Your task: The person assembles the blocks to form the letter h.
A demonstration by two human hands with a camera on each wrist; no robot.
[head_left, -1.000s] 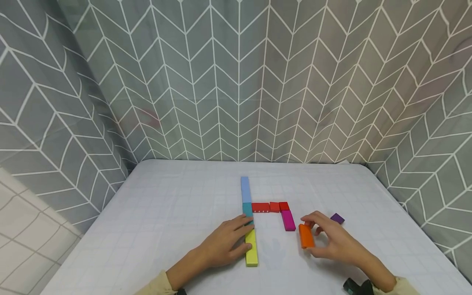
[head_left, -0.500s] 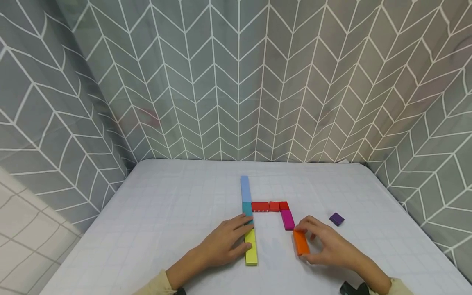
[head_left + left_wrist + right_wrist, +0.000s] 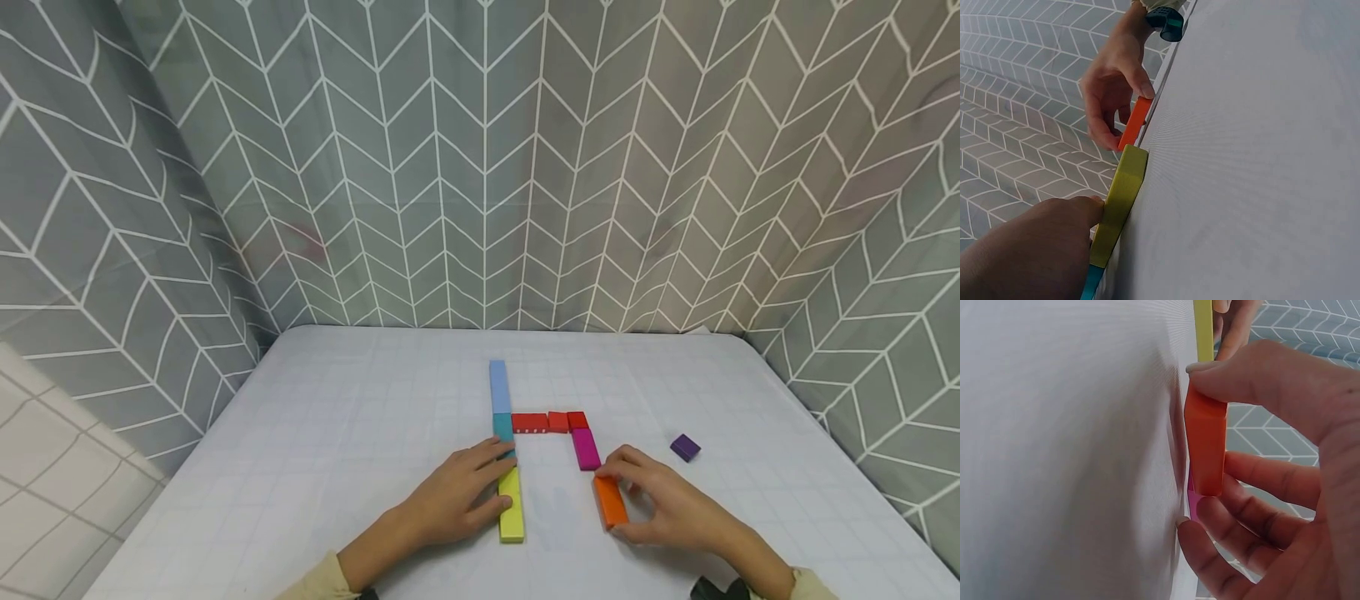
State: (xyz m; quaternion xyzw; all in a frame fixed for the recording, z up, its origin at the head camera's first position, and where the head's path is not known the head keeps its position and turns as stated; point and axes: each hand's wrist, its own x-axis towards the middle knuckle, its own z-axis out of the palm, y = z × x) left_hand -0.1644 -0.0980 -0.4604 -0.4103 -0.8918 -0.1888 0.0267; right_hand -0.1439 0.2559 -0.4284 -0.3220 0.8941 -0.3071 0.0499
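In the head view my right hand (image 3: 660, 500) pinches an orange block (image 3: 611, 502) lengthwise, its thumb at the near end and fingertips at the far end. The near end of a magenta block (image 3: 586, 449) lies just beyond those fingertips. My left hand (image 3: 461, 492) rests with extended fingers across a column of blocks: fingertips over the teal block (image 3: 503, 426) and the part below it, thumb against the yellow block (image 3: 512, 517). The left wrist view shows the yellow block (image 3: 1119, 203) beside the left thumb. From the right wrist, the orange block (image 3: 1207, 447) appears under the thumb.
A light blue block (image 3: 498, 386) tops the column. Several red blocks (image 3: 530, 423) run right from the teal block to the magenta one. A dark purple block (image 3: 686, 447) lies apart at right on the white tabletop (image 3: 360, 400). Patterned curtains (image 3: 480, 167) surround the table.
The right hand has carried the orange block left and toward the near side, close to the magenta block's near end, uncovering the purple block. The left hand has stayed still.
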